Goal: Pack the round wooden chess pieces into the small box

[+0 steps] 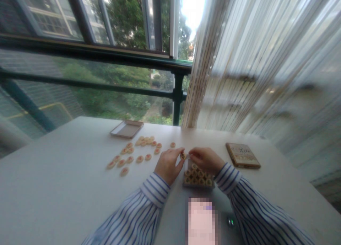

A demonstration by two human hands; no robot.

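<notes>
In the head view, I am seeing the left hand (167, 164) bending partly closed, its thumb and forefinger pinching one round piece (182, 155). This piece is hovering near the far-left corner of the box (198, 186). The right hand (208, 159) is curling its fingers over the far-right part of that box; I cannot tell whether it is gripping anything. Inside the box, more pieces (194, 181) are lying in rows along the near side. Loose red-marked pieces (129, 159) are resting on the table (80, 188), left of the hands. A shallow tray (127, 129) is lying beyond them. A flat case (243, 155) is lying to the right.
</notes>
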